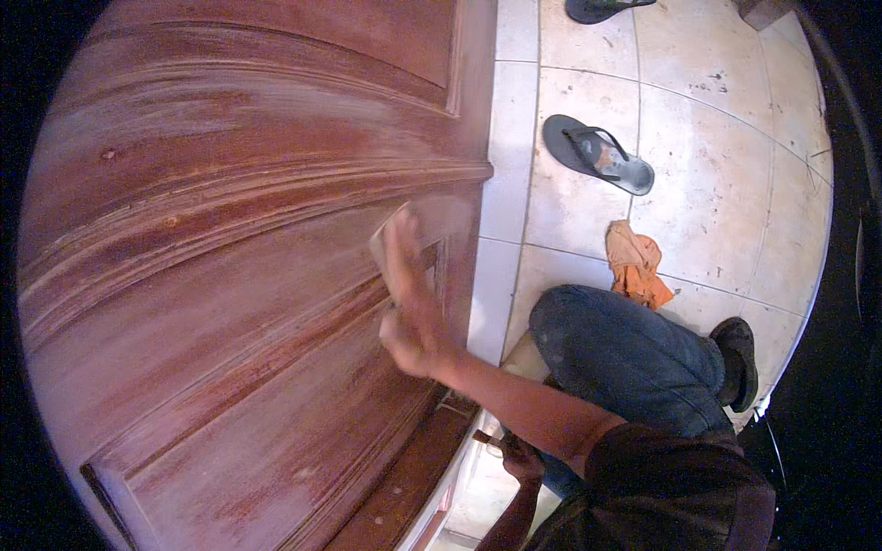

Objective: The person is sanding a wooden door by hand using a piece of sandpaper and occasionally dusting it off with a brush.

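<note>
My right hand [411, 317] is stretched out over a reddish-brown wooden door [230, 303], smeared by motion. Its fingers press a pale, flat piece of sandpaper [378, 246] against the panel moulding. Whitish, scuffed patches cover much of the wood around it. Lower down, close to the door's edge, my left hand [522, 461] is closed around a small dark brown piece [488, 440]; what kind of thing it is I cannot make out. My forearm and knee partly hide the space between the hands.
Beside the door runs a pale tiled floor [698, 220] with dirt specks. A grey flip-flop [597, 154] lies there, and a dark one [602, 9] lies farther off. A crumpled orange cloth [636, 262] is near my bent knee [588, 331].
</note>
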`<state>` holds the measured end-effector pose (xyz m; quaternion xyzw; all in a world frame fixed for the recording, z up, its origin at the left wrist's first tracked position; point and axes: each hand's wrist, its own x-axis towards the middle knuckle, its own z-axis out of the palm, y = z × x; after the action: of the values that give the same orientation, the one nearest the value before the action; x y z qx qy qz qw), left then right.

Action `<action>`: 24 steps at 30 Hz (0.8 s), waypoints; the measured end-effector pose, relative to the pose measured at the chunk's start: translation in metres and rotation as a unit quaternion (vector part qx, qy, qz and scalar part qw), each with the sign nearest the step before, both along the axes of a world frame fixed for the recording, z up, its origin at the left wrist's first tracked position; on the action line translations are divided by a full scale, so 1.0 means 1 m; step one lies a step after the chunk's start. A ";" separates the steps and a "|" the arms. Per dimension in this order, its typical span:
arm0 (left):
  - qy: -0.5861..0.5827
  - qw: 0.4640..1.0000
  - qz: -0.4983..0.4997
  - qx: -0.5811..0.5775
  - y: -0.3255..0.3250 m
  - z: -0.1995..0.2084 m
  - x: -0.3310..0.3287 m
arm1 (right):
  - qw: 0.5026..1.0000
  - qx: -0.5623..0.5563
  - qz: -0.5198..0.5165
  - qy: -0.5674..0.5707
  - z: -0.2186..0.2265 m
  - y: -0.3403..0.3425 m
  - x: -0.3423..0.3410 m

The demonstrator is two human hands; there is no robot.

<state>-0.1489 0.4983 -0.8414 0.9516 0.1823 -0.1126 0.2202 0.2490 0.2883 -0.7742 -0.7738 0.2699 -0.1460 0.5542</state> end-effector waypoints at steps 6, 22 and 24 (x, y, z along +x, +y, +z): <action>0.015 0.998 -0.040 0.047 0.018 -0.013 -0.017 | 0.944 0.260 -0.148 -0.141 -0.065 0.034 0.031; 0.049 0.999 -0.017 0.007 0.006 0.002 0.000 | 0.911 0.353 -0.060 -0.202 -0.035 -0.009 0.014; 0.047 0.999 -0.005 0.004 0.009 -0.004 -0.006 | 0.926 0.355 -0.076 -0.107 0.002 -0.010 0.013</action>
<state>-0.1548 0.5075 -0.8450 0.9472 0.1876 -0.1574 0.2071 0.2624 0.2787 -0.7719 -0.4835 0.3012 -0.1646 0.8052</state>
